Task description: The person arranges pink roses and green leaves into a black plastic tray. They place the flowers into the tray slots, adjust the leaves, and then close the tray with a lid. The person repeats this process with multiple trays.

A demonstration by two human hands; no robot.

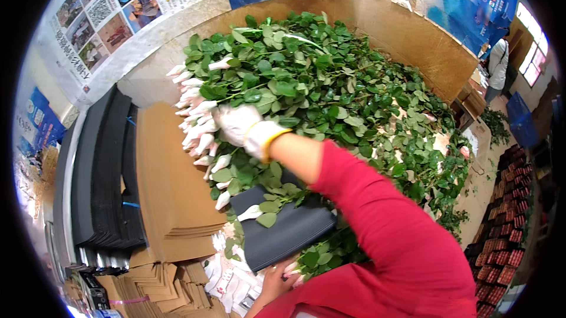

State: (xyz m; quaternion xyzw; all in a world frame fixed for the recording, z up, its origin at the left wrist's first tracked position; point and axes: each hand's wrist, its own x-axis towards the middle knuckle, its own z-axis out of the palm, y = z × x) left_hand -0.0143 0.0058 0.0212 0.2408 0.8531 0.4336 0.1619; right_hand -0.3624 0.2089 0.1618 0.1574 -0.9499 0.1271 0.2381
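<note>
A large heap of leafy rose stems (306, 82) fills the bench, with pale pink, netted buds (202, 141) along its left side. My right hand (239, 126), in a white glove with a yellow cuff, reaches into the heap beside the buds; its fingers are blurred. At the lower edge my bare left hand (276, 278) is closed on pink rose buds with leaves, partly hidden by my red sleeve. Just above it lies a dark leather-like pad (286, 235) with a single bud (249, 213) on it.
At left are stacked black sheets (94, 170), brown cardboard (171, 182) and folded cartons (153, 288). A cardboard wall (413, 29) backs the heap. At right stand a person (496, 70), a blue bin (522, 126) and rows of packed bundles (495, 229).
</note>
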